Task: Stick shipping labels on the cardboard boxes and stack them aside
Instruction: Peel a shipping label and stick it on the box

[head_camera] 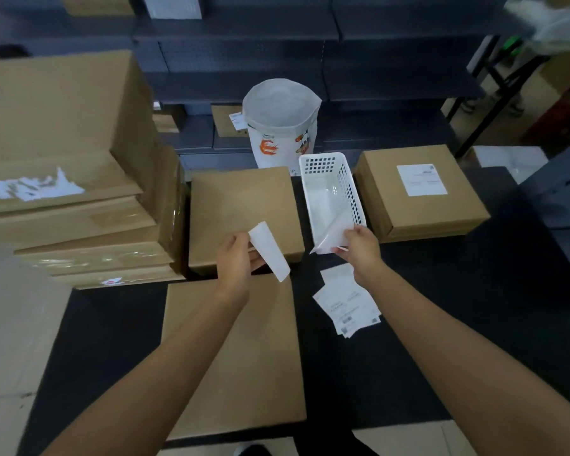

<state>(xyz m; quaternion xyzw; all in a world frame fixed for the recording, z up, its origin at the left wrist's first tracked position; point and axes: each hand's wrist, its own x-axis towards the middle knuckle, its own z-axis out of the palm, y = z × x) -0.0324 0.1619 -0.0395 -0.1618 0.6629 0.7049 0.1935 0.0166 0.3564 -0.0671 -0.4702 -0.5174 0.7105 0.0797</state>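
A person stands over a black table (408,373), landmark here the white perforated basket (333,192) at its middle; the left hand (236,261), left of the basket, pinches a peeled shipping label (270,251) between thumb and fingers, lifted clear, likely so its glue touches nothing; the right hand (359,248), at the basket's near end, pinches the glossy backing sheet (329,238), probably to drop it in; two unlabelled boxes lie left of the basket, one far (244,212), one near (237,357); a labelled box (418,192) sits right of it; spare labels (346,304) lie just nearer than it.
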